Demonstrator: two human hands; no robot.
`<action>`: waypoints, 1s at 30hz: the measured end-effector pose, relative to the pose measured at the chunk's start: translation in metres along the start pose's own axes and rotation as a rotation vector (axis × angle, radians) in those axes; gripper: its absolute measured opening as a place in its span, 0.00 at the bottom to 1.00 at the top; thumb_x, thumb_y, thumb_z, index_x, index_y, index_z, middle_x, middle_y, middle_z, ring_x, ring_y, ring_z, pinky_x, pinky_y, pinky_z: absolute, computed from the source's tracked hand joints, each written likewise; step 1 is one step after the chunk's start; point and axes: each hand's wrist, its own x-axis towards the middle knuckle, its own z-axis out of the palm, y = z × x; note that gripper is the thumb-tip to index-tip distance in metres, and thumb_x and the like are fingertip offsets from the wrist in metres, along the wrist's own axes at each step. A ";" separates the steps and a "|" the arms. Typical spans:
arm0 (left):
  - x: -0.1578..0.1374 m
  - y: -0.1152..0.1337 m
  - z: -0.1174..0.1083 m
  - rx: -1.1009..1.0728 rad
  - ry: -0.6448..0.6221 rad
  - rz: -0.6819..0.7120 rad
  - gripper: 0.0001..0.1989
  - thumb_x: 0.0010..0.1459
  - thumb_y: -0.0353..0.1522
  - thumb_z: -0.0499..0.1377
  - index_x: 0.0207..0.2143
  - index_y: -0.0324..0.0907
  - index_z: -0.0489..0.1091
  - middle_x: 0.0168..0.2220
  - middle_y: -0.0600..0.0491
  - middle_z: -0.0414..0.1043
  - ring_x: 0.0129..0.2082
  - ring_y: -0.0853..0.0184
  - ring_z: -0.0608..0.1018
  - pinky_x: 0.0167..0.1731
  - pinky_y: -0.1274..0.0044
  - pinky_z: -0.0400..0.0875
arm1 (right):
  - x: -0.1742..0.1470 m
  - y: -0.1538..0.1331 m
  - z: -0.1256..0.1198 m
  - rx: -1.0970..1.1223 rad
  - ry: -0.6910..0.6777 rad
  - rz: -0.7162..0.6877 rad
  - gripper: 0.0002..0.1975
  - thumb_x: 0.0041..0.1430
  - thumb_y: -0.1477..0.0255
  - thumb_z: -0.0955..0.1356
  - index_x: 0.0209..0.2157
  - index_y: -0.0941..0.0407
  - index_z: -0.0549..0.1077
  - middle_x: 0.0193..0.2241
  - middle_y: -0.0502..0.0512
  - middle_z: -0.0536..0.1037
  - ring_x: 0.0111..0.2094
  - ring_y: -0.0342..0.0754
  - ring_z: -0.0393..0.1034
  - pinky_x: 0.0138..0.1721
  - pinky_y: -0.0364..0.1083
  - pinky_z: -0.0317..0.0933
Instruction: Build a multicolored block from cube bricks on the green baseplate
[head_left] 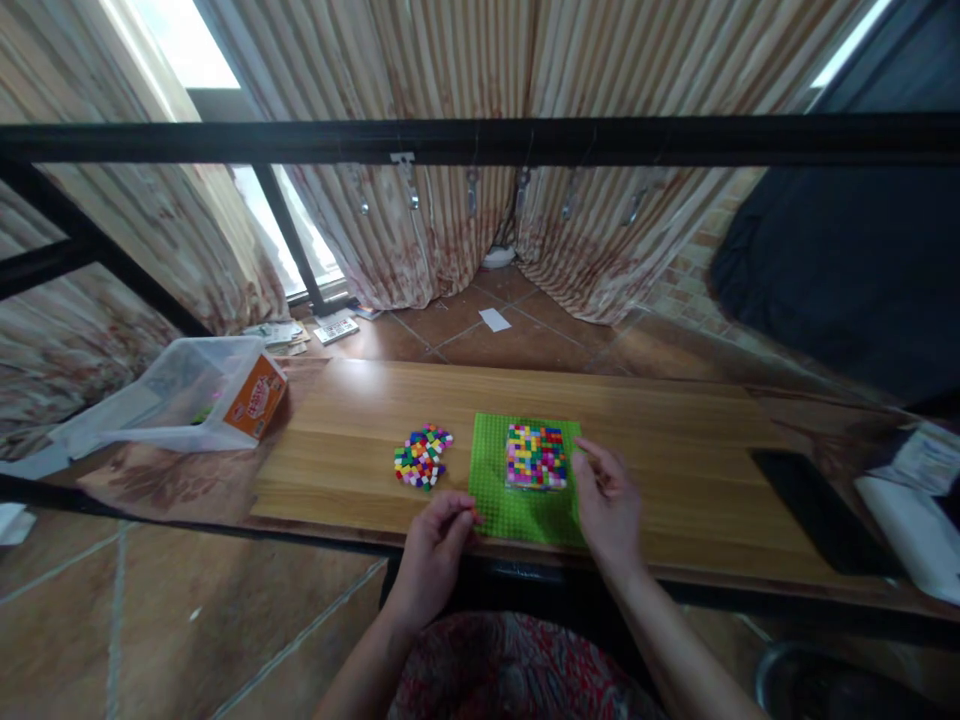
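Observation:
A green studded baseplate [491, 480] lies on the wooden board, carrying a block of small multicoloured bricks [535, 455] packed side by side. My left hand [437, 545] is at the plate's front left corner, thumb and fingertips closed on a small orange brick [475, 515]. Along the plate's right edge rests my right hand [611, 505], index finger and thumb apart beside the brick block, with nothing visible between them. Left of the plate is a loose pile of small coloured bricks [421, 456].
A clear plastic bin [176, 435] with an orange label stands at the left. On the right lies a flat black object [817, 510] near a white item [911, 530]. A black rail [480, 142] crosses in front of curtains [450, 60].

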 end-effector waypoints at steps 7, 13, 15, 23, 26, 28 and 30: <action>-0.014 0.017 0.015 -0.089 -0.065 0.046 0.15 0.55 0.38 0.61 0.43 0.40 0.67 0.35 0.50 0.76 0.29 0.70 0.76 0.33 0.77 0.73 | -0.044 -0.044 -0.008 0.090 -0.330 -0.099 0.11 0.62 0.64 0.65 0.40 0.49 0.78 0.42 0.54 0.77 0.46 0.50 0.70 0.49 0.51 0.63; -0.024 0.017 0.017 -0.098 -0.151 0.101 0.15 0.58 0.35 0.59 0.47 0.42 0.66 0.37 0.51 0.77 0.36 0.68 0.78 0.40 0.75 0.73 | -0.067 -0.055 0.003 0.113 -0.511 -0.072 0.09 0.60 0.65 0.67 0.40 0.47 0.78 0.44 0.55 0.75 0.46 0.50 0.70 0.46 0.48 0.66; -0.026 0.013 0.018 -0.109 -0.158 0.091 0.15 0.59 0.35 0.59 0.48 0.43 0.65 0.36 0.52 0.77 0.37 0.68 0.78 0.40 0.76 0.73 | -0.071 -0.051 0.006 0.132 -0.514 -0.059 0.08 0.60 0.64 0.67 0.38 0.48 0.79 0.42 0.55 0.75 0.45 0.50 0.71 0.46 0.47 0.66; -0.025 -0.013 0.012 -0.085 -0.063 0.062 0.14 0.59 0.35 0.58 0.48 0.41 0.66 0.31 0.53 0.75 0.30 0.70 0.76 0.33 0.78 0.72 | -0.078 -0.029 0.019 0.145 -0.563 -0.034 0.09 0.63 0.65 0.65 0.38 0.51 0.77 0.38 0.55 0.75 0.39 0.47 0.72 0.37 0.44 0.68; -0.020 -0.020 -0.006 0.139 0.078 0.152 0.11 0.60 0.33 0.56 0.45 0.41 0.70 0.37 0.51 0.76 0.36 0.67 0.77 0.39 0.76 0.72 | -0.072 -0.027 0.036 0.018 -0.557 -0.153 0.10 0.64 0.67 0.63 0.38 0.52 0.76 0.35 0.54 0.77 0.38 0.47 0.72 0.40 0.45 0.66; -0.014 -0.023 -0.022 0.290 0.218 0.214 0.10 0.59 0.32 0.56 0.43 0.42 0.71 0.39 0.51 0.75 0.39 0.66 0.77 0.42 0.75 0.71 | -0.064 -0.025 0.055 -0.082 -0.537 -0.232 0.10 0.64 0.69 0.62 0.37 0.53 0.75 0.35 0.54 0.77 0.38 0.48 0.73 0.41 0.46 0.65; -0.006 -0.024 -0.039 0.404 0.329 0.239 0.10 0.60 0.32 0.54 0.42 0.42 0.70 0.38 0.51 0.74 0.38 0.66 0.77 0.41 0.74 0.72 | -0.054 -0.023 0.078 -0.187 -0.514 -0.280 0.11 0.64 0.71 0.61 0.36 0.55 0.75 0.33 0.55 0.78 0.36 0.49 0.72 0.40 0.47 0.64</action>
